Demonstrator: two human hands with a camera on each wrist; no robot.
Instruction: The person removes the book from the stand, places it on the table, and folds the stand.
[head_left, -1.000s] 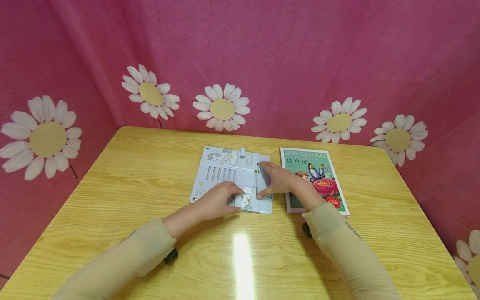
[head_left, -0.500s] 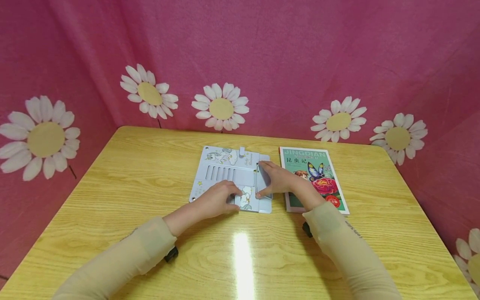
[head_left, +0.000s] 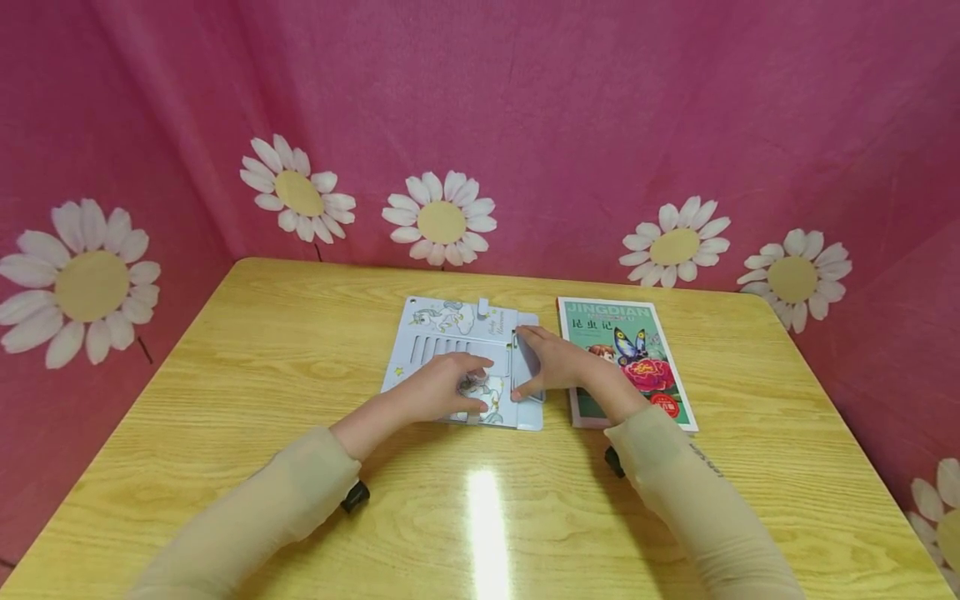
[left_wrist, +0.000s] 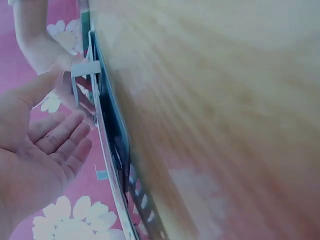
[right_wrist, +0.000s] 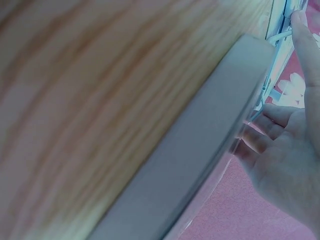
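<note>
A pale lavender folding book stand (head_left: 492,353) with unicorn drawings and slots lies flat on the table. My right hand (head_left: 558,363) grips the raised ledge (head_left: 528,372) with its wire frame at the stand's right side, thumb at the near end and fingers at the far end. Over the stand's near middle hovers my left hand (head_left: 433,388), thumb and index finger spread apart, hiding part of the slots. In the left wrist view its fingers (left_wrist: 62,137) hang loose beside the stand's edge, with the thumb close to the raised ledge.
Right of the stand lies a thick green-covered book (head_left: 600,311) with a butterfly and a flower, partly under my right forearm. The wooden table (head_left: 300,317) ends at a pink curtain (head_left: 555,125) printed with daisies.
My left hand has lifted and shifted slightly to the right over the stand, with thumb and index finger spread. My right hand has stayed at the ledge.
</note>
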